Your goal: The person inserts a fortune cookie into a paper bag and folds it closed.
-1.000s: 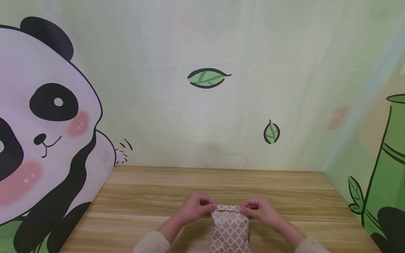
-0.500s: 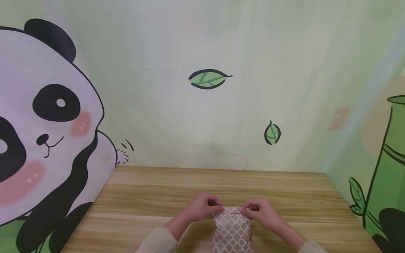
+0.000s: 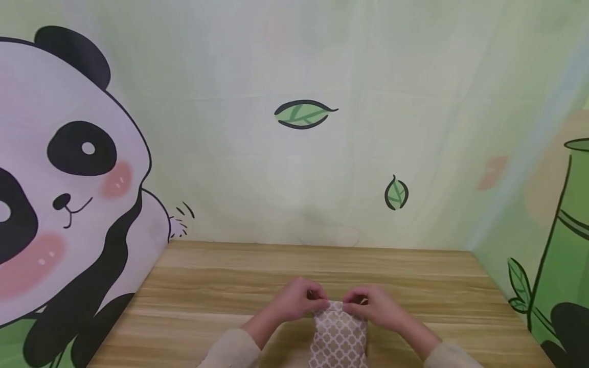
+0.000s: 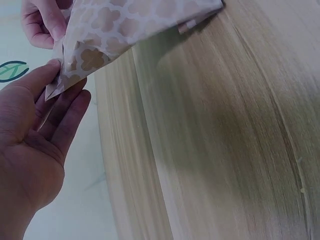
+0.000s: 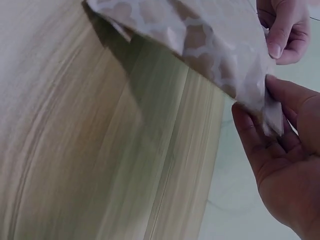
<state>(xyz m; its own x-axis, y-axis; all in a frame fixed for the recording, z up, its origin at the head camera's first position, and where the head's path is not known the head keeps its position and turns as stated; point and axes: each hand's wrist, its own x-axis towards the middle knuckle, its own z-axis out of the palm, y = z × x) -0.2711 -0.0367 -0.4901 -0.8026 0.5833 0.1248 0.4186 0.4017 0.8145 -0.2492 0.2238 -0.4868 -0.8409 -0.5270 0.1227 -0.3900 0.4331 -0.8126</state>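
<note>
A tan paper bag [image 3: 339, 337] with a white lattice pattern stands at the front middle, its top edge folded over into a narrow strip. My left hand [image 3: 298, 300] pinches the left end of that folded top between thumb and fingers. At the right end, my right hand [image 3: 378, 308] pinches the same fold, close to the left. Seen from the left wrist, the bag's corner [image 4: 90, 57] comes to a point between thumb and fingers. The right wrist view shows creased paper [image 5: 220, 55] and the folded edge under the thumb. The bag's lower end is cut off by the head view's bottom edge.
The wood-grain table [image 3: 207, 286] extends behind and to both sides of the bag. A light green backdrop [image 3: 221, 168] printed with leaves rises at its far edge. A printed panda [image 3: 83, 204] covers the left side, and printed bamboo [image 3: 566, 245] the right.
Both hands have moved closer together along the bag's folded top, the left hand rightward and lately the right hand leftward. Less of the fold shows between them. The bag has shifted slightly right.
</note>
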